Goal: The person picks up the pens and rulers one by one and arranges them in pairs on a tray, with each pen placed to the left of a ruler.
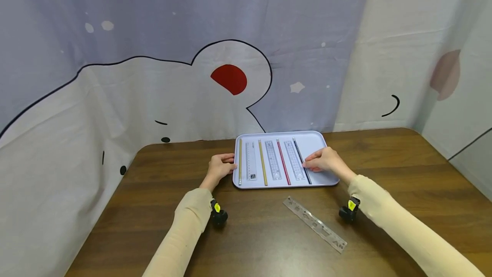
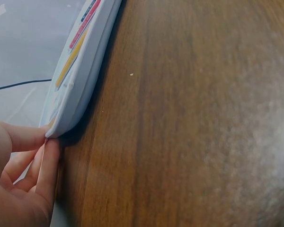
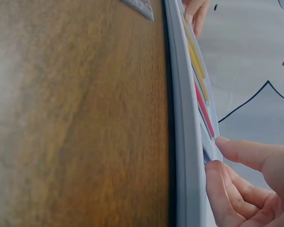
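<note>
A white tray [image 1: 317, 140] lies near the table's far edge. My left hand [image 1: 220, 169] pinches its left rim between thumb and fingers, as the left wrist view also shows. Across the tray, left to right, run a yellow pencil [image 1: 240, 161], a clear ruler [image 1: 251, 159], another yellow pencil [image 1: 263, 162], a second ruler [image 1: 273, 160], a red pencil [image 1: 283, 161], a third ruler [image 1: 294, 160] and a dark blue pencil [image 1: 297, 148]. Thumb and forefinger of my right hand [image 1: 328, 161] pinch the dark pencil around its middle.
On the wooden table [image 1: 153, 225], in front of the tray, a clear stencil ruler [image 1: 315, 225] lies at a slant. Behind the table hangs a printed curtain [image 1: 173, 97]. A small black camera [image 1: 219, 217] sits at the left wrist, another camera [image 1: 349, 210] at the right.
</note>
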`<state>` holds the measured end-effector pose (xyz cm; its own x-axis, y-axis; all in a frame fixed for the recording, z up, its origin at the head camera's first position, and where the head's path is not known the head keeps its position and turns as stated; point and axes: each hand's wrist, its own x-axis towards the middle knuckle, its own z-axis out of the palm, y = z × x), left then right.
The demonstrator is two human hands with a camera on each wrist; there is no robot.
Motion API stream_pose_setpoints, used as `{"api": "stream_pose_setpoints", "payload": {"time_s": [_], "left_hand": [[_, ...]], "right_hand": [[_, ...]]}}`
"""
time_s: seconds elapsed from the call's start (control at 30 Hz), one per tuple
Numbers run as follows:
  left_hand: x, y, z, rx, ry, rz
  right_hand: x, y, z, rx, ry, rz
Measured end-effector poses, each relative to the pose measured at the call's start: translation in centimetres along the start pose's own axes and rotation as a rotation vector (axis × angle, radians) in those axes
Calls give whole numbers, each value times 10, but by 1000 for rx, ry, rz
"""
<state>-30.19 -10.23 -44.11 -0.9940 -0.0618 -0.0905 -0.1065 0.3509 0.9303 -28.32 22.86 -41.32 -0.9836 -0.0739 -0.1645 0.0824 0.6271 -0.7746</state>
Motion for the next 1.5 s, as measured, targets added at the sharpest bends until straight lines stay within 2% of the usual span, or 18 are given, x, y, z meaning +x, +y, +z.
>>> {"api": "stream_pose_setpoints", "payload": {"time_s": [0.4, 0.63, 0.8, 1.03, 1.5], "left_hand": [[1, -1, 1, -5, -1, 2], [1, -3, -1, -9, -6, -2], [1, -4, 0, -13, -7, 6], [2, -5, 0, -14, -4, 8], [3, -6, 1, -21, -6, 16]], "right_hand": [[-21, -4, -5, -37, 4, -22], [-34, -3, -4, -113, 8, -53], [-41, -1, -1, -53, -1, -56], [-55, -4, 5, 46, -56, -82], [-73, 2, 20, 47, -164, -103]]}}
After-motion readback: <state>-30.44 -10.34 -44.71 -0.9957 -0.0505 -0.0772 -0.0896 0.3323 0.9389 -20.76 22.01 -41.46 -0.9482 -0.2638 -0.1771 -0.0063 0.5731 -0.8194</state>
